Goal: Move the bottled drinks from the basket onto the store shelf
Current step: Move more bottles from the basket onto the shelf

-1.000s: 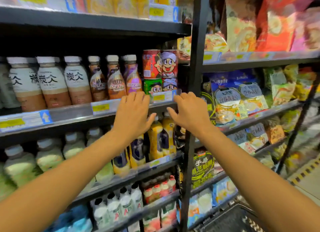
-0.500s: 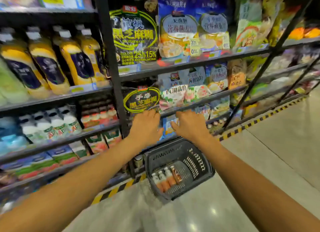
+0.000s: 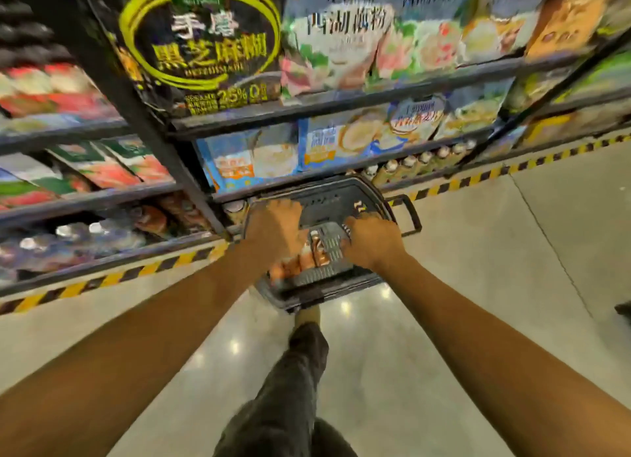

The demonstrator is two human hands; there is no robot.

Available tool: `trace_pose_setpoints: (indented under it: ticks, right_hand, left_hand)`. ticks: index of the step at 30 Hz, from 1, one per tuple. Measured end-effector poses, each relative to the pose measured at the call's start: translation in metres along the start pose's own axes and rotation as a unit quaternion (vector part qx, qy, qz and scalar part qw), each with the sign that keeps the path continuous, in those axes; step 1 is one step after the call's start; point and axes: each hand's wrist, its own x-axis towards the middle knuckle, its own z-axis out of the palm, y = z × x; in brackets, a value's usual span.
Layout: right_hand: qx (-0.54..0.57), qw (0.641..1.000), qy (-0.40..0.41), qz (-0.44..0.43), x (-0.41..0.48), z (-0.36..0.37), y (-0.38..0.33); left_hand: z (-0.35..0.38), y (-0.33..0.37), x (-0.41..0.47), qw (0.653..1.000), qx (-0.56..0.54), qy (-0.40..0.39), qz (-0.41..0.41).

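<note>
A dark grey shopping basket (image 3: 368,197) stands on the floor against the bottom of the shelf unit. Inside it lie a few small brown-orange bottled drinks (image 3: 317,251) with white caps, side by side. My left hand (image 3: 273,231) reaches down over the basket's left half and covers part of the bottles; its fingers are blurred. My right hand (image 3: 370,240) hovers over the basket's right side, fingers curled down, close to the bottles. Whether either hand touches a bottle is hidden by blur.
Black shelf racks (image 3: 191,197) filled with snack bags and boxed goods rise behind the basket. A yellow-black hazard stripe (image 3: 112,277) runs along the shelf base. My leg and foot (image 3: 300,350) stand just behind the basket on the polished floor.
The view has dropped from the upper drink shelves to the floor. Both hands have come down from the shelf edge into the basket over the bottles.
</note>
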Motion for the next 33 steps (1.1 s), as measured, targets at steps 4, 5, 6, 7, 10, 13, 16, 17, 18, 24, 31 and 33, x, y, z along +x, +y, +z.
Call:
trace_pose_setpoints:
  ticks: [4,5,6,7,10,13,16,17,18,24,31,33]
  right_hand:
    - [-0.028,0.997,-0.063,-0.03,0.069,0.068,0.034]
    - [-0.027,0.996,-0.073,-0.037,0.087,0.087,0.041]
    - [-0.027,0.995,-0.082,-0.042,0.104,0.107,0.049]
    - [-0.025,0.994,-0.09,-0.046,0.122,0.129,0.056]
    - [-0.017,0.993,-0.112,-0.045,0.168,0.199,0.075]
    - [-0.009,0.991,-0.124,-0.044,0.222,0.278,0.089]
    - [0.006,0.991,-0.123,-0.052,0.269,0.351,0.096]
    - [0.004,0.99,-0.13,-0.058,0.283,0.375,0.099]
    - [0.001,0.988,-0.137,-0.064,0.296,0.398,0.102]
    - [-0.007,0.986,-0.159,-0.043,0.359,0.507,0.109]
    - [0.213,0.948,-0.225,0.079,0.383,0.549,0.106]
    - [0.27,0.93,-0.22,0.115,0.381,0.549,0.111]
  left_hand:
    - [0.077,0.016,0.063,0.995,-0.012,-0.08,-0.05]
    - [0.099,0.019,0.081,0.993,-0.008,-0.098,-0.059]
    - [0.123,0.021,0.097,0.991,-0.012,-0.111,-0.07]
    - [0.147,0.024,0.112,0.99,-0.018,-0.119,-0.075]
    - [0.217,0.027,0.152,0.989,-0.051,-0.111,-0.087]
    - [0.294,0.023,0.196,0.983,-0.085,-0.103,-0.124]
    - [0.375,0.013,0.233,0.977,-0.087,-0.103,-0.167]
    - [0.4,0.011,0.243,0.975,-0.08,-0.111,-0.174]
    - [0.423,0.01,0.252,0.974,-0.073,-0.115,-0.179]
    - [0.515,0.001,0.286,0.975,-0.056,-0.116,-0.18]
    - [0.549,-0.003,0.307,0.961,-0.134,-0.036,-0.239]
    - [0.552,0.002,0.315,0.945,-0.194,-0.043,-0.259]
